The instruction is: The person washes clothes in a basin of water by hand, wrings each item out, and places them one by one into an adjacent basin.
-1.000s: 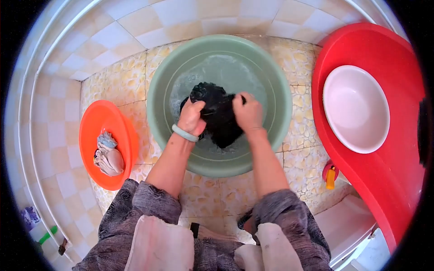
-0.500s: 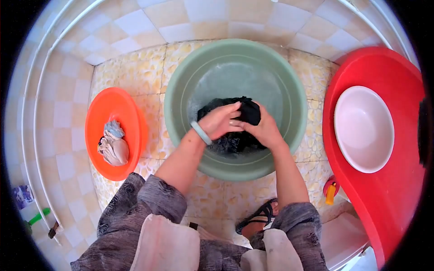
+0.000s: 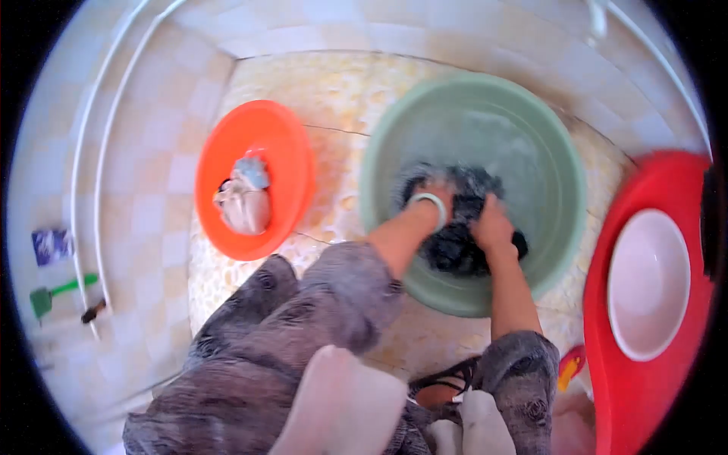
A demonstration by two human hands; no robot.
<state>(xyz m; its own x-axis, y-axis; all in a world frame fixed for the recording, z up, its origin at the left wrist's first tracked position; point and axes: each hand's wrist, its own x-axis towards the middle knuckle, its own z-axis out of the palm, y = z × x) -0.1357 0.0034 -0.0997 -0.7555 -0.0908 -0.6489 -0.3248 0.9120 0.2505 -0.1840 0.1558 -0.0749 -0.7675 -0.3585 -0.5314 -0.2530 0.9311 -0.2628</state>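
Observation:
A large green basin (image 3: pixel 552 246) with cloudy water stands on the floor in front of me. In it lies a soaked black cloth (image 3: pixel 459 256), crumpled and partly under water. My left hand (image 3: pixel 435 199), with a pale bangle at the wrist, is down in the cloth; motion blurs its fingers, which look closed on the fabric. On the right side of the same cloth, my right hand (image 3: pixel 493 226) grips it, thumb uppermost and the other fingers partly hidden in the folds.
An orange basin (image 3: pixel 292 178) at the left holds wet beige and light-blue cloth (image 3: pixel 246 201). To the right, a white bowl (image 3: pixel 650 284) sits on a red curved surface (image 3: pixel 607 364). White pipes (image 3: pixel 114 136) run along the tiled wall, near a green brush (image 3: pixel 61 292).
The view has swung left, so the basins appear further right. My hands, close together over the raised cloth before, are now lower and further apart, pushing it down into the water.

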